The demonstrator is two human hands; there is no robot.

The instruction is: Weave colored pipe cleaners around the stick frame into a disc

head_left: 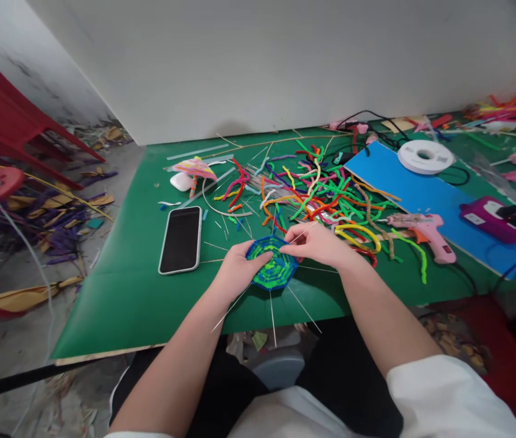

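Note:
A small woven disc (272,278) of green and blue pipe cleaner, with thin pale spokes sticking out all round, is held above the front edge of the green table. My left hand (240,267) grips its left side, thumb across the top and fingers hidden beneath. At the upper right rim, my right hand (313,243) is closed in a pinch, thumb and forefinger together on the disc's edge. Whether a spoke or a strand lies in that pinch is too small to tell. Just beyond the hands is a heap of cut pipe cleaners (313,188) in many colours.
A phone (180,240) lies left of the hands. Behind it stands a small striped umbrella (195,168). To the right are a pink glue gun (429,234), a blue board (386,167), a white spool (425,152) and a purple power strip (490,216) with cables. A white wall (262,67) borders the back.

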